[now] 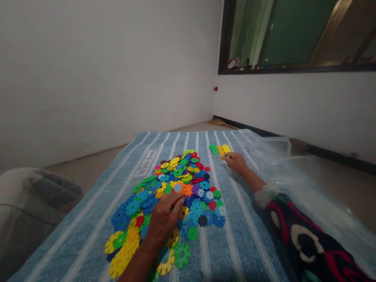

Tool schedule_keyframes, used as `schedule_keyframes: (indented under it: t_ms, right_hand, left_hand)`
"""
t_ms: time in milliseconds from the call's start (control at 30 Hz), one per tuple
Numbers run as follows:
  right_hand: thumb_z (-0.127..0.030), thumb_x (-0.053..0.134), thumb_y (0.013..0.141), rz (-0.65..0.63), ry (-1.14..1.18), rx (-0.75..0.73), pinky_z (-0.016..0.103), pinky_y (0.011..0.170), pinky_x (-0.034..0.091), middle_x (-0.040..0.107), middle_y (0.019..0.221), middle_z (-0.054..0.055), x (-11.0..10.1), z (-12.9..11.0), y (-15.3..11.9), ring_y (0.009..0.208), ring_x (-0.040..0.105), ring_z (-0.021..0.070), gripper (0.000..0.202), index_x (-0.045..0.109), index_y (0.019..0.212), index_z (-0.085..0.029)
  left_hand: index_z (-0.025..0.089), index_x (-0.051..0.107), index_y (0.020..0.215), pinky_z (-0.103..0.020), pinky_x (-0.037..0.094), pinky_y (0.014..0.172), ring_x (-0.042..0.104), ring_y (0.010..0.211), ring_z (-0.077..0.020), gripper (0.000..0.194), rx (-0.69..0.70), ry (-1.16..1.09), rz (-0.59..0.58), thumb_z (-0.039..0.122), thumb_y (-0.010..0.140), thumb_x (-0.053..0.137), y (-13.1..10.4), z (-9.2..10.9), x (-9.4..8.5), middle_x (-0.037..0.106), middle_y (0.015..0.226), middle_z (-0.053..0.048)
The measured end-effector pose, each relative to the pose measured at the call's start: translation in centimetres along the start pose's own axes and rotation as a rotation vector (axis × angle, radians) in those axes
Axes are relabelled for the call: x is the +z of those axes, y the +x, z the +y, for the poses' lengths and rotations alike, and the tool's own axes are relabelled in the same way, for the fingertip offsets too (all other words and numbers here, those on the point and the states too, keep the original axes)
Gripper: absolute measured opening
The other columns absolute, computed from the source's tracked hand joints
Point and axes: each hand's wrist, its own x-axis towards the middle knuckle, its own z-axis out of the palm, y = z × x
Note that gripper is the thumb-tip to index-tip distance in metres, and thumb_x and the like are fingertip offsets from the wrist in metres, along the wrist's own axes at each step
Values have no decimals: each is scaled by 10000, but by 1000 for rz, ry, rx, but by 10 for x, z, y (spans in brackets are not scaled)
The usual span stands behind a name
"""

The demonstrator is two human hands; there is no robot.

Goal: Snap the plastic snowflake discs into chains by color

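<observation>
Just beyond the right fingers (229, 156) lie discs (226, 148) (yellow ones).

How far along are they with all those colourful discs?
Only early on, it seems. Green discs and yellow discs already lie grouped apart. The right hand is beside those groups; the left hand is over the large mixed pile, apparently unsorted. I can't tell whether either hand holds a disc.
</observation>
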Motion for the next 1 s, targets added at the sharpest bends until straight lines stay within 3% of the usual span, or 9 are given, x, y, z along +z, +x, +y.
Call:
schedule_keyframes:
  t_ms: [133,367,500,800,1000]
  right_hand:
    - [-280,515,905,-144,-376,33,254,755,451,725,1089,89,-5,17,40,953,659,204,283,747,1048,-205]
    - [-244,541,872,-305,-476,32,257,788,451,707,1126,107,8,20,71,1004,650,225,290,737,1081,-204]
    - [-234,547,864,-341,-519,38,264,800,455,697,1137,127,11,24,80,1023,646,236,307,722,1112,-194]
    - [-229,551,854,-395,-552,27,253,801,457,710,1093,129,14,24,83,1002,659,228,291,737,1071,-179]
    - [-217,534,866,-370,-558,43,288,834,465,681,1162,148,16,25,82,1072,632,260,342,687,1170,-179]
  left_hand:
    - [230,727,856,-278,542,759,688,790,-176,281,43,36,19,377,890,490,-2,-8,0,756,847,-21]
    - [193,709,861,-251,548,718,688,759,-158,262,196,102,76,342,913,500,-4,-12,-4,742,809,-27]
    - [182,698,853,-232,542,700,682,734,-146,235,257,113,111,301,917,506,-4,-12,-3,734,786,-27]
    - [192,695,858,-242,543,708,682,743,-151,222,241,128,89,293,915,506,-5,-15,0,734,793,-25]
    - [194,696,851,-246,542,711,682,747,-152,234,229,127,83,312,916,505,-6,-16,0,736,794,-26]
